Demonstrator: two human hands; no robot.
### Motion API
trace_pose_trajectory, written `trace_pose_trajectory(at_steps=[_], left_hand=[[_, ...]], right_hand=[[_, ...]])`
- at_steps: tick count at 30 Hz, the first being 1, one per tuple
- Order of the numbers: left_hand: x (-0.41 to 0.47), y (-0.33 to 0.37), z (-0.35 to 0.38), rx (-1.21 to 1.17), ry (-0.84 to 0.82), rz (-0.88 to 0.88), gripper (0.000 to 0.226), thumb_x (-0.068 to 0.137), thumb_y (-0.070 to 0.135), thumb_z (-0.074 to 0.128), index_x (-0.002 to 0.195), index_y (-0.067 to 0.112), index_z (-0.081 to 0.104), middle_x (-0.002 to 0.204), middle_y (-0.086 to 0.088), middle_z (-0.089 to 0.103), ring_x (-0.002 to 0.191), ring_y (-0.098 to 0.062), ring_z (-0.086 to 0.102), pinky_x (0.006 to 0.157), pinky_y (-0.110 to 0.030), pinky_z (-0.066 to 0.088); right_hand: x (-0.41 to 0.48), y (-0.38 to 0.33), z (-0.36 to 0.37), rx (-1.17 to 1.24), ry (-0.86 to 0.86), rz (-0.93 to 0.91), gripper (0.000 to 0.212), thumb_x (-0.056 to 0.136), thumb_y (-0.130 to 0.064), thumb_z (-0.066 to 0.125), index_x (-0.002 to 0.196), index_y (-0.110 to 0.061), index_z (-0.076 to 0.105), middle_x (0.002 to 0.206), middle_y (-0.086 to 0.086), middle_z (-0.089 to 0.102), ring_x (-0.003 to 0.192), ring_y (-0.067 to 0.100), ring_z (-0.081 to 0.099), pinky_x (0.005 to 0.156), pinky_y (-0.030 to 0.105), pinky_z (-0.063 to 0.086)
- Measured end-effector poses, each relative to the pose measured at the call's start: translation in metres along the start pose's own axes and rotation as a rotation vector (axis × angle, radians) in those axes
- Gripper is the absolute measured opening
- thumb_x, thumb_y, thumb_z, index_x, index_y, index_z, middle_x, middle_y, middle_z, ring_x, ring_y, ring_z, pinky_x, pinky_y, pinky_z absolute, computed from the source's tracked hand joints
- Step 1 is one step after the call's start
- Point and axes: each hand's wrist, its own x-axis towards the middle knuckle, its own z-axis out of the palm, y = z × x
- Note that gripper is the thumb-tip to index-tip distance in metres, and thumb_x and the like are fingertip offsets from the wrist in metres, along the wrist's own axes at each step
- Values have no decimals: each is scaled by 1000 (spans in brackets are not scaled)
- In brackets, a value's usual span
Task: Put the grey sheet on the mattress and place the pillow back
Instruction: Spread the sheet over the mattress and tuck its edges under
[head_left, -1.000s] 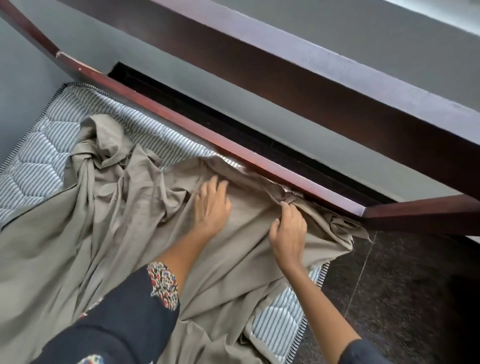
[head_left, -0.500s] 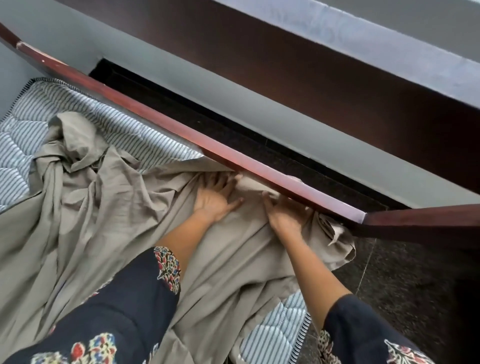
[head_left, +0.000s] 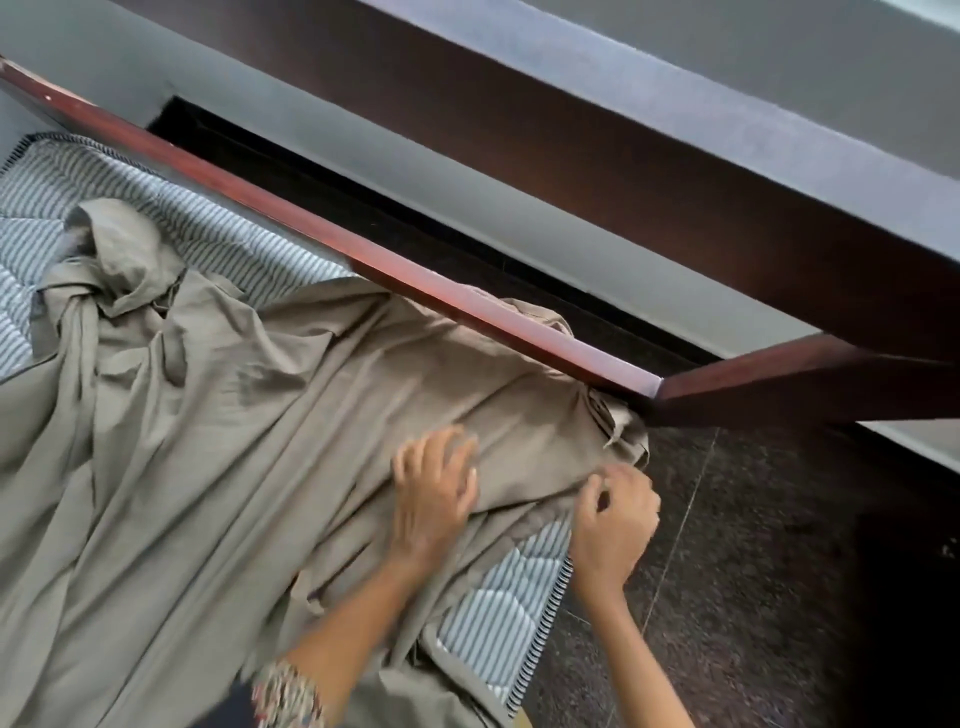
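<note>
The grey sheet (head_left: 197, 467) lies crumpled over the striped mattress (head_left: 498, 618), with a knotted bunch at the upper left. Its far edge is tucked under the wooden headboard rail (head_left: 415, 280) near the corner. My left hand (head_left: 434, 499) rests on the sheet with fingers spread and slightly curled. My right hand (head_left: 613, 519) pinches the sheet's edge at the mattress's right side, just below the bed's corner. No pillow is in view.
A dark wooden bed frame (head_left: 779, 384) forms the corner at right. Dark speckled floor (head_left: 753, 597) lies to the right of the mattress. A grey wall with a dark wooden band (head_left: 623, 171) runs behind the headboard.
Both hands have pulled back from the headboard rail toward me. The sheet's corner now sits tucked under the rail, and my right hand has moved to the mattress's side edge.
</note>
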Motion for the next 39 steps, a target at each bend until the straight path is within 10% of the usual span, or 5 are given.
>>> trace_pose_trajectory(at_steps=[8, 15, 22, 32, 39], left_hand=[[-111, 26, -10, 23, -353, -304, 47, 55, 30, 85, 93, 22, 59, 93, 0, 54, 77, -21, 54, 60, -32, 50], [-103, 34, -36, -142, -177, -275, 42, 94, 40, 31, 76, 14, 59, 80, 0, 57, 70, -22, 58, 56, -36, 48], [-137, 99, -23, 3, -715, -155, 31, 94, 38, 46, 100, 17, 67, 114, -2, 55, 112, -21, 46, 91, -33, 40], [-207, 118, -3, -216, -289, -1217, 87, 71, 19, 75, 143, 30, 28, 151, -15, 8, 127, -40, 27, 101, -39, 32], [-268, 98, -5, 132, -314, -739, 64, 55, -4, 77, 107, 27, 56, 101, -7, 53, 82, -31, 54, 61, -40, 51]], right_hand=[[52, -10, 0, 504, -106, 616, 77, 82, -35, 68, 146, -19, 28, 143, 7, 43, 127, 25, 45, 104, 40, 40], [81, 20, -27, 479, -26, 730, 35, 90, -24, 51, 58, -11, 51, 69, 17, 58, 61, 34, 61, 59, 43, 54], [56, 46, -50, 503, -264, 676, 44, 94, -13, 51, 137, -17, 42, 122, 8, 54, 97, 28, 62, 81, 39, 52], [6, 44, -41, 445, -625, 847, 24, 94, -12, 50, 116, -5, 47, 119, 21, 53, 67, 30, 61, 54, 37, 52], [-18, 61, -14, 259, -743, 708, 12, 90, -1, 54, 101, -2, 49, 74, 15, 59, 45, 19, 61, 38, 26, 50]])
